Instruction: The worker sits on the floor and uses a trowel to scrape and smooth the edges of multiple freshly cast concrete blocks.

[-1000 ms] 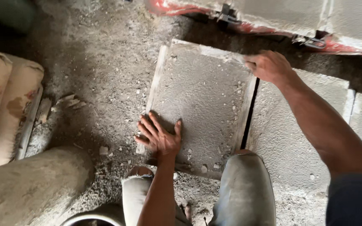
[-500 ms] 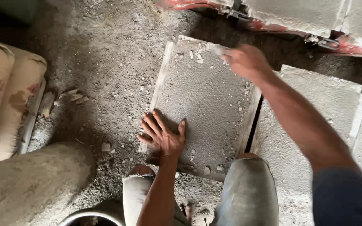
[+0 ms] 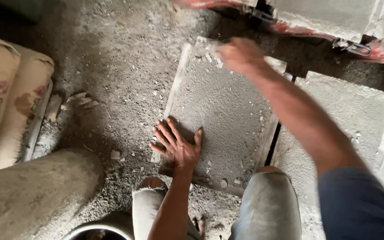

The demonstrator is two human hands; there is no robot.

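A square grey concrete slab (image 3: 227, 111) lies on a dusty floor in front of my knees, dotted with small crumbs of mortar. My left hand (image 3: 178, 144) rests flat with fingers spread on the slab's near left corner. My right hand (image 3: 241, 55) hovers, blurred with motion, over the slab's far edge near its upper left part; whether it holds anything cannot be made out. A second slab (image 3: 352, 115) lies to the right, a narrow dark gap between the two.
Stacked tan cement sacks (image 3: 5, 98) lie at the left. A large grey rounded mass (image 3: 36, 195) sits at lower left beside a pail rim (image 3: 98, 226). Red metal framing (image 3: 361, 46) with pale blocks runs along the top right. My knees (image 3: 267, 204) are at the bottom.
My right hand has swept leftwards along the slab's far edge, from its right corner to near its left part. My left hand has stayed pressed on the near corner.
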